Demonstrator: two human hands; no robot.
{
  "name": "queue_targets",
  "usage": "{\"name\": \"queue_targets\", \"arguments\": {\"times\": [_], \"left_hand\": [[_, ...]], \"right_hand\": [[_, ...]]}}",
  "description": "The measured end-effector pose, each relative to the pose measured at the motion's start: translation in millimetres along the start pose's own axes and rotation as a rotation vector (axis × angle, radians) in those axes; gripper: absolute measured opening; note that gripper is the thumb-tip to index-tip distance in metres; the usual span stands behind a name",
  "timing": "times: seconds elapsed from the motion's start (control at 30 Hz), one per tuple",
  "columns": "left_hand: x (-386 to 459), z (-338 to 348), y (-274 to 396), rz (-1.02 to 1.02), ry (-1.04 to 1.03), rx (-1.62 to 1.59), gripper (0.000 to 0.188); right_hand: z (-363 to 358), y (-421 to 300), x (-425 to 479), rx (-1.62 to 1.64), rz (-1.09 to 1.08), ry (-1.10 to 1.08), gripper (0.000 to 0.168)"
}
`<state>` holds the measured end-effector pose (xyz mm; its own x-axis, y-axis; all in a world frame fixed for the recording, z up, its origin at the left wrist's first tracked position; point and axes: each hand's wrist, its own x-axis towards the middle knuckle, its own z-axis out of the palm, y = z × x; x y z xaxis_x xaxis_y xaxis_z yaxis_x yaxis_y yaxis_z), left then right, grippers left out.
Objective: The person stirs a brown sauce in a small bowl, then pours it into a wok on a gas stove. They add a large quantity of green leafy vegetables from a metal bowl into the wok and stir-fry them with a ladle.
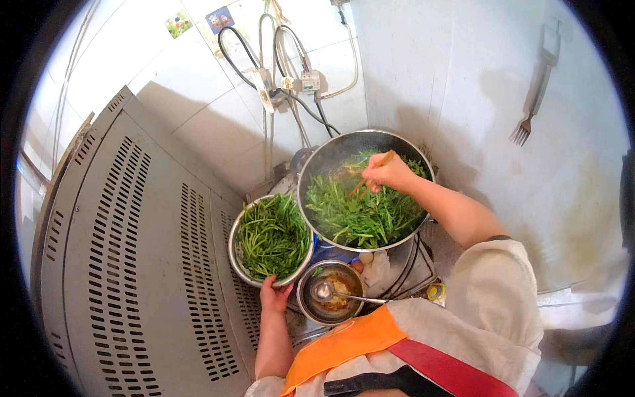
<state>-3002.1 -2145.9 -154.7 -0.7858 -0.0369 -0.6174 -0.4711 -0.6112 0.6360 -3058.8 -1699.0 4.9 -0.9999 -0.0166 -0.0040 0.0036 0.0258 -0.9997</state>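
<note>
My right hand (389, 172) grips brown chopsticks (356, 189) above a large round pan (317, 229). Their lower ends reach into a heap of leafy greens (367, 223) that fills much of the pan, under a light haze of steam. To the left, a steel bowl (235, 258) is piled with long-stemmed greens (273, 235). My left hand (275, 296) holds this bowl by its near rim, thumb on the edge and fingers out of sight underneath. The bowl sits close against the pan's left side.
A smaller metal bowl (303, 302) with brownish residue holds a steel ladle (323, 292). Eggs (364, 258) lie beside a crumpled white bag (378, 268). A slotted grey metal panel (163, 248) stands left. Cables (297, 101) hang behind; a large fork (538, 89) hangs on the right wall.
</note>
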Motion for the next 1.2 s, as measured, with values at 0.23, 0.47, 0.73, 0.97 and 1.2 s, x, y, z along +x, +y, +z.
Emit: {"name": "queue_targets", "arguments": {"times": [0.23, 0.47, 0.73, 0.97, 1.2], "left_hand": [[3, -1, -4, 0.007, -0.034, 0.009, 0.034], [2, -1, 1, -0.018, -0.028, 0.006, 0.035], [2, 1, -3, -0.02, 0.025, 0.001, 0.033], [-4, 3, 3, -0.01, 0.007, 0.018, 0.034], [3, -6, -3, -0.007, 0.035, 0.003, 0.032]], "right_hand": [[17, 5, -54, -0.36, -0.252, -0.231, 0.014], [6, 21, 7, -0.734, -0.589, -0.026, 0.018], [-62, 62, 91, -0.002, 0.008, 0.474, 0.012], [22, 16, 68, -0.073, -0.028, -0.143, 0.016], [14, -33, -38, -0.433, -0.133, -0.515, 0.013]]}}
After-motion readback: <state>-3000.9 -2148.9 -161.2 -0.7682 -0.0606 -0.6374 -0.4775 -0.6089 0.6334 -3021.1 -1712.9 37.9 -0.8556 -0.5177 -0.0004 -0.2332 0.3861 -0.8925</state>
